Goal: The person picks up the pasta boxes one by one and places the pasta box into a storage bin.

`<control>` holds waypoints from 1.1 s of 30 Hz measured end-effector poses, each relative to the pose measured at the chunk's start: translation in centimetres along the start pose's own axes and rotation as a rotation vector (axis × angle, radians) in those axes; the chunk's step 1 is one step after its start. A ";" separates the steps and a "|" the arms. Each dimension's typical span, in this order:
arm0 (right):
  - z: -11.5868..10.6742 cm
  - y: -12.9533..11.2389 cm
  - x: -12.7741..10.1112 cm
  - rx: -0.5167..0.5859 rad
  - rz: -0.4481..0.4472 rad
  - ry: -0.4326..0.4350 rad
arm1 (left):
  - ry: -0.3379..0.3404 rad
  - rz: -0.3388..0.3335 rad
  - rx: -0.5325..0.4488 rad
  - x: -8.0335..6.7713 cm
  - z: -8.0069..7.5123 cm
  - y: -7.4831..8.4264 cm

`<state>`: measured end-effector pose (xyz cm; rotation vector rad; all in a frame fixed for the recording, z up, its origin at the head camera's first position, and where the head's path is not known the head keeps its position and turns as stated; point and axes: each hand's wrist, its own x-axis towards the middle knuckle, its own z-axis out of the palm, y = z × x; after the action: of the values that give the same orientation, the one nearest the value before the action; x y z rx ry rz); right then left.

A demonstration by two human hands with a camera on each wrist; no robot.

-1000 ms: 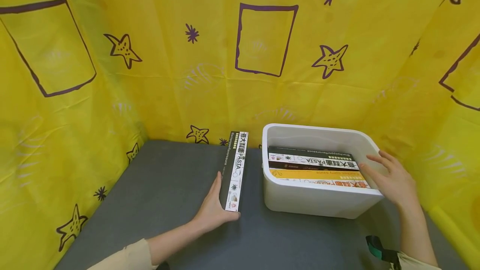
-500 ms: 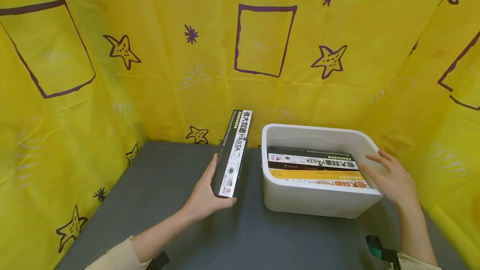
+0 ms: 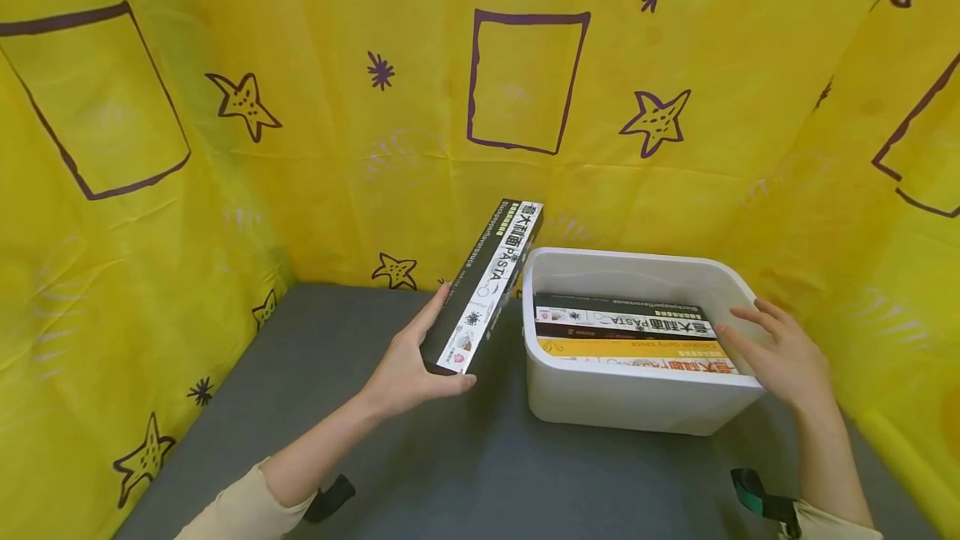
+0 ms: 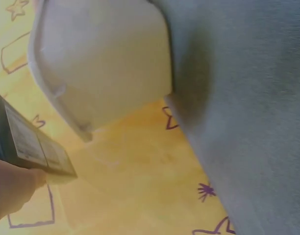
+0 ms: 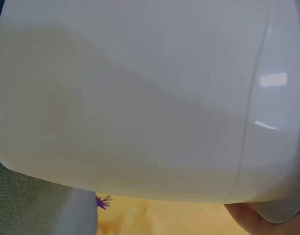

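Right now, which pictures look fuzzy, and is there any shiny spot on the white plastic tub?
Head view: sharp, the print on the long black pasta box in the left hand reads clearly, though the yellow backdrop bows at the edges. Left wrist view: soft and hazy, the white plastic tub washed out. Right wrist view: very close and blurry, with bright glare patches on the tub's wall.

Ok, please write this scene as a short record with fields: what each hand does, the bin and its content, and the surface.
left hand: grips the near end of a long black pasta box, lifted and tilted towards the bin
right hand: fingers relaxed, resting on the right rim of the bin
bin: white plastic, open top, standing on the mat
in the bin: flat pasta boxes, lying side by side
surface: grey mat
backdrop: yellow cloth with purple stars
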<state>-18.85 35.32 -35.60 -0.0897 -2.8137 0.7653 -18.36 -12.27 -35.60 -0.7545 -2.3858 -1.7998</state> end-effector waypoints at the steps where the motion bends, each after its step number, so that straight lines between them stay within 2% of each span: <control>1: 0.0 0.0 0.0 -0.001 -0.002 0.001 | -0.011 0.011 -0.015 0.1 0.0 0.1; 6: 0.1 0.1 0.0 0.001 -0.005 0.007 | -0.073 0.053 -0.091 1.1 0.1 0.7; 14: 0.1 0.3 0.1 0.006 -0.005 0.006 | -0.181 0.086 -0.135 3.3 0.0 1.7; 24: 0.1 0.2 0.1 0.014 0.005 0.009 | -0.259 0.134 -0.045 6.0 0.1 2.5; 33: 0.1 0.2 0.0 0.017 -0.006 0.017 | -0.311 0.131 0.039 7.0 0.9 2.1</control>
<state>-18.90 35.45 -35.81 -0.0847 -2.7894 0.7839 -23.41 -8.62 -31.72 -1.2360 -2.4711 -1.6871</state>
